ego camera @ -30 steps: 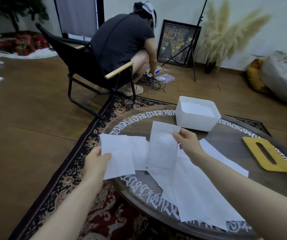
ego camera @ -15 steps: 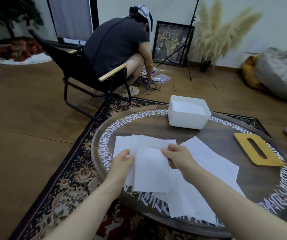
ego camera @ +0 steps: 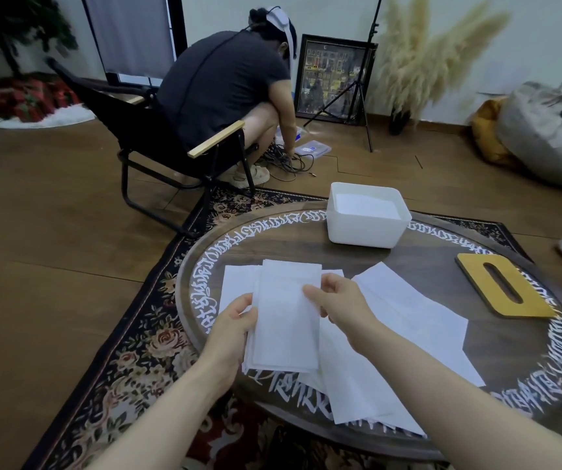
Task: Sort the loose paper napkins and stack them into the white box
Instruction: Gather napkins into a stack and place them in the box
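Left hand point(ego camera: 235, 320): fingers curled around the left edge of a small stack of paper napkins point(ego camera: 286, 317), thumb on top, remaining fingers hidden beneath the sheets. Right hand point(ego camera: 337, 300): pinched the right edge of the same stack, thumb on the top sheet, fingers curled behind. Stack held between both hands, raised above the near-left part of the surface point(ego camera: 408, 269), long side running away from the camera, top napkin roughly aligned with those under it.

More loose napkins point(ego camera: 408, 310) spread flat on the surface below and to the right of the hands, overlapping one another, several reaching the near rim. Further sheets point(ego camera: 235, 283) visible behind the held stack at its left.

White box point(ego camera: 364, 225) placed at the far edge of the surface, well apart from the hands, open at the top, white napkins already lying inside. Yellow slotted lid point(ego camera: 506, 290) laid flat at the right of the surface, apart from the box and napkins.

Surface round, dark wood, ringed with white script, set on a patterned rug point(ego camera: 137, 351). Beyond it, a second person point(ego camera: 218, 83) seated in a black folding chair point(ego camera: 157, 144), bent towards cables on the floor.
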